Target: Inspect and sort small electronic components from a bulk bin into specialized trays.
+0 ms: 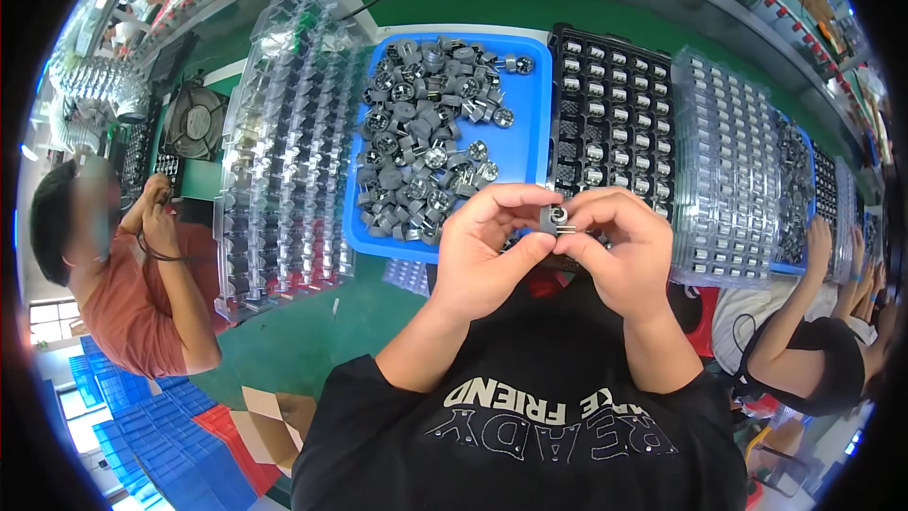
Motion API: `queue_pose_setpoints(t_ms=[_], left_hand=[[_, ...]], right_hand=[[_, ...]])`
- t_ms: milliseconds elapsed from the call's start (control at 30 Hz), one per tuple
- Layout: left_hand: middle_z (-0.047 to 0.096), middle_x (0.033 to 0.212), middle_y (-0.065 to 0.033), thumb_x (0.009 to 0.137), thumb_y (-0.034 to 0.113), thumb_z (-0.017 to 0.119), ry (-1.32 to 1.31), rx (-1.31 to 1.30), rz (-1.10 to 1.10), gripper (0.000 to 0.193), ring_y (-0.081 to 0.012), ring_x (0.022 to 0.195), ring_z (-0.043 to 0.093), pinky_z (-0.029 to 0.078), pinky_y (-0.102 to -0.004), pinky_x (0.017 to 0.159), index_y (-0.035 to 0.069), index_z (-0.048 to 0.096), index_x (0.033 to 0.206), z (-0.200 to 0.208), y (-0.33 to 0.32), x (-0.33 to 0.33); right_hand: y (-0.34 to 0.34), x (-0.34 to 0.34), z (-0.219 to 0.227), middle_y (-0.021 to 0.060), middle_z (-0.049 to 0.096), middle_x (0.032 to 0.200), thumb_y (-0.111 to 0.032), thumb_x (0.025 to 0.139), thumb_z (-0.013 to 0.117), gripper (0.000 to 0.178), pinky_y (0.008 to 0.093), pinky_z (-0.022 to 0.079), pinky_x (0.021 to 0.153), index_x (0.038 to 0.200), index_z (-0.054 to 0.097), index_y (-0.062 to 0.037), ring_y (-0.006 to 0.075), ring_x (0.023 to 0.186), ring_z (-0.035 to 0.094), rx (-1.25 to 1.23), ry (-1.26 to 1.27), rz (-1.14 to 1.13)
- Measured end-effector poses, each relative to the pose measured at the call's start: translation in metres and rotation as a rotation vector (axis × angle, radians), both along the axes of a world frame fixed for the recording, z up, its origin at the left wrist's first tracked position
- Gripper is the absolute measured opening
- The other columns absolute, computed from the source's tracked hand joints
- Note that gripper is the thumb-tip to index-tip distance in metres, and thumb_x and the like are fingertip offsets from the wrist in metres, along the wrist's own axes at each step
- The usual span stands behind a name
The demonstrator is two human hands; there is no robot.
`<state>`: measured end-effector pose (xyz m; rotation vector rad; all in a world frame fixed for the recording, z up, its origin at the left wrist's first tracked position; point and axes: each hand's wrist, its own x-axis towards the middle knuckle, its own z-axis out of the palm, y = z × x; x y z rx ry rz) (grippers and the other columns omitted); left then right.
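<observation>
Both grips close on one item: the left hand (487, 246) and the right hand (615, 251) meet at chest height, thumbs and forefingers pinched together on a small dark grey cylindrical component with thin metal leads (556, 220). Holding it between both sets of fingertips, clear of the bench, keeps the part steady and turned toward the eyes, which suits close inspection or alignment of the leads.

Ordered by size, the surroundings are as follows.

1. The green work surface (293, 331) carries all stock within arm's reach.
2. Stacks of clear plastic blister trays (284, 147) stand at the left; a second clear stack (724, 166) stands at the right. Both sit beside the central trays, probably so that they can be drawn in without reaching.
3. A blue rectangular plastic tray (530, 147) lies straight ahead, just beyond the hands. It holds a loose heap of identical grey round components (426, 142).
4. A black gridded tray (610, 118) touches the blue tray's right edge. Its cells hold single components, each upright in its own pocket.

Co-workers sit at both sides; their hands stay apart from this station.
</observation>
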<state>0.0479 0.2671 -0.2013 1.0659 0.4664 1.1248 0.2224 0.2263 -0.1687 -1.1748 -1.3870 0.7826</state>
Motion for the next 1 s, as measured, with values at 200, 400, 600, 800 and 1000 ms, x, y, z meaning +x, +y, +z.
queue_pose_setpoints(t_ms=[200,400,600,800,1000], left_hand=[[0.07,0.117,-0.0126,0.083,0.001,0.076,0.714,0.283,0.151,0.04,-0.0254,0.103,0.07,0.055,-0.0375,0.094,0.001,0.067,0.122,0.003,0.04,0.002],[0.065,0.117,-0.0125,0.077,0.011,0.078,1.329,0.876,0.348,0.038,-0.035,0.109,0.063,0.053,-0.0449,0.094,0.008,0.072,0.113,-0.01,0.139,0.015],[0.064,0.106,-0.0152,0.079,0.006,0.065,1.696,1.0,0.324,0.015,-0.035,0.096,0.066,0.054,-0.0468,0.081,0.005,0.071,0.093,-0.017,0.155,0.026],[0.066,0.092,-0.0149,0.072,0.012,0.081,1.427,0.851,0.293,0.017,-0.037,0.092,0.066,0.054,-0.0467,0.082,0.006,0.066,0.078,-0.004,0.145,0.015],[0.073,0.098,-0.0193,0.078,0.013,0.081,1.29,0.597,0.357,0.022,-0.036,0.085,0.071,0.057,-0.0424,0.078,0.004,0.066,0.09,0.004,0.112,-0.007]], right_hand=[[0.045,0.038,-0.006,0.0086,0.066,0.083,0.0,0.084,0.073,0.007,0.0295,0.053,0.07,0.089,0.068,-0.0005,0.0174,0.076,0.065,-0.26,-0.422,-0.088],[0.099,0.085,-0.032,0.0153,0.066,0.091,-0.007,0.084,0.068,0.005,0.0481,0.055,0.077,0.088,0.066,-0.0043,0.037,0.091,0.067,-0.156,-1.114,-0.134],[0.11,0.081,-0.033,0.0127,0.068,0.096,-0.009,0.082,0.073,0.012,0.0448,0.057,0.079,0.093,0.071,-0.0059,0.0356,0.092,0.069,-0.195,-1.067,-0.058],[0.123,0.194,-0.009,0.0191,0.075,0.096,-0.024,0.083,0.08,0.029,0.0425,0.057,0.082,0.101,0.072,-0.0021,0.0338,0.091,0.073,-0.259,-0.86,-0.555],[0.133,0.236,-0.033,0.0164,0.074,0.093,-0.031,0.079,0.083,0.033,0.0446,0.055,0.083,0.092,0.07,-0.0037,0.0349,0.09,0.071,-0.35,-0.799,-0.654]])
